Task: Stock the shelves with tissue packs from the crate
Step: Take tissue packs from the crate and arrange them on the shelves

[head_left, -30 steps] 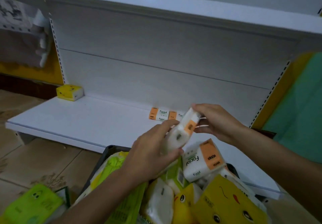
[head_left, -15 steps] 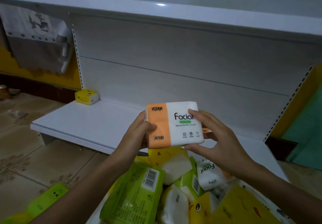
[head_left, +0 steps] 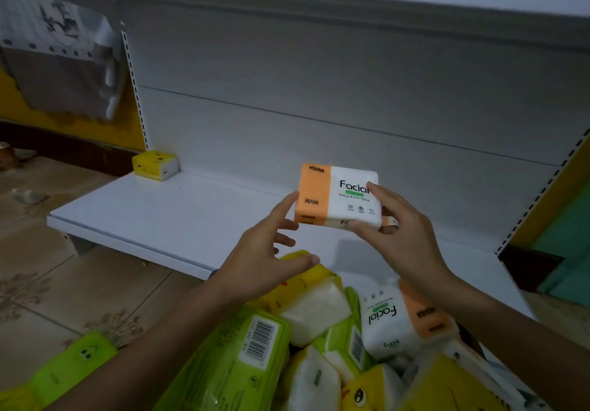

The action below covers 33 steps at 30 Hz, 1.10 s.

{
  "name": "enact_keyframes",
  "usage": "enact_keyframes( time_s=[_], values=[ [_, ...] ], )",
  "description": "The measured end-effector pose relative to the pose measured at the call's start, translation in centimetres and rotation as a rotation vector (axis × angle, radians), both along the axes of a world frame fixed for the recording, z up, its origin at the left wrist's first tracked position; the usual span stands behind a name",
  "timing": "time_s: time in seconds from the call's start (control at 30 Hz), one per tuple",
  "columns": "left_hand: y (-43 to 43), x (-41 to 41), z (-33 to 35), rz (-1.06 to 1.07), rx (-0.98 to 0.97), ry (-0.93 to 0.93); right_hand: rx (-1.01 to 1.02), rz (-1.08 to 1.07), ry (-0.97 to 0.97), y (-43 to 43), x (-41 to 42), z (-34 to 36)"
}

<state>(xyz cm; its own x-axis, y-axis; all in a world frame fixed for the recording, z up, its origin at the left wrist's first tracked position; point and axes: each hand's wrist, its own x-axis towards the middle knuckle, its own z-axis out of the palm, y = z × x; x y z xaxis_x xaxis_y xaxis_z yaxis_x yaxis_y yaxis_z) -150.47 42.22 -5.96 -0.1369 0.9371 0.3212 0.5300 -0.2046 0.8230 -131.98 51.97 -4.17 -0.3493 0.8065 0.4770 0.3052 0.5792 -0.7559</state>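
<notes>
- The orange-and-white tissue pack (head_left: 338, 195) hangs just above the shelf (head_left: 159, 219), far middle. The right hand (head_left: 405, 238) pinches its right end.
- The left hand (head_left: 265, 257) is spread wide and holds nothing, one fingertip at the pack's left edge.
- This looks like the placing step; next it needs lowering flat onto the shelved pack (head_left: 391, 220), half hidden beneath.
- The crate's walls are buried under the near heap of packs (head_left: 319, 314).

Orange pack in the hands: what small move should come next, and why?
Probably set the pack down on the shelved pack peeking out beneath it, then release. The right hand pinches it low over the shelf; the left hand is open beside it.
</notes>
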Motion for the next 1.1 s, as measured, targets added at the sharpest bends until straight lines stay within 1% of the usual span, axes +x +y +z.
enact_keyframes(
  time_s=[0.1, 0.2, 0.37, 0.43, 0.53, 0.67, 0.73, 0.87, 1.0, 1.1],
  values=[
    [1.3, -0.1, -1.5, 0.017, -0.061, 0.092, -0.071, -0.106, -0.036, 4.3, -1.1, -1.5],
    [2.7, 0.1, -2.3, 0.038, -0.117, 0.130, -0.159, -0.154, -0.104, 9.2, -2.7, -3.8],
    [4.1, 0.2, -3.0, 0.046, -0.183, 0.156, -0.425, -0.248, -0.126, 16.3, -5.4, -7.0],
    [4.4, -0.1, -3.4, 0.036, -0.218, 0.175, -0.479, -0.270, -0.166, 18.3, -6.6, -8.5],
    [4.7, -0.5, -3.8, 0.035, -0.282, 0.189, -0.483, -0.233, -0.270, 19.5, -8.0, -11.8],
    [4.9, -1.0, -4.2, 0.069, -0.290, 0.177, -0.532, -0.143, -0.350, 19.7, -8.9, -15.8],
    [5.0, -1.1, -4.4, 0.087, -0.287, 0.152, -0.544, -0.135, -0.387, 20.1, -9.1, -17.0],
    [5.0, -1.1, -4.7, 0.099, -0.279, 0.128, -0.525, -0.178, -0.497, 21.0, -9.6, -18.1],
    [4.8, -1.0, -4.6, 0.098, -0.282, 0.132, -0.495, -0.203, -0.527, 21.0, -10.0, -18.1],
    [4.8, -0.9, -4.4, 0.093, -0.282, 0.146, -0.528, -0.204, -0.526, 20.8, -10.1, -17.8]
  ],
)
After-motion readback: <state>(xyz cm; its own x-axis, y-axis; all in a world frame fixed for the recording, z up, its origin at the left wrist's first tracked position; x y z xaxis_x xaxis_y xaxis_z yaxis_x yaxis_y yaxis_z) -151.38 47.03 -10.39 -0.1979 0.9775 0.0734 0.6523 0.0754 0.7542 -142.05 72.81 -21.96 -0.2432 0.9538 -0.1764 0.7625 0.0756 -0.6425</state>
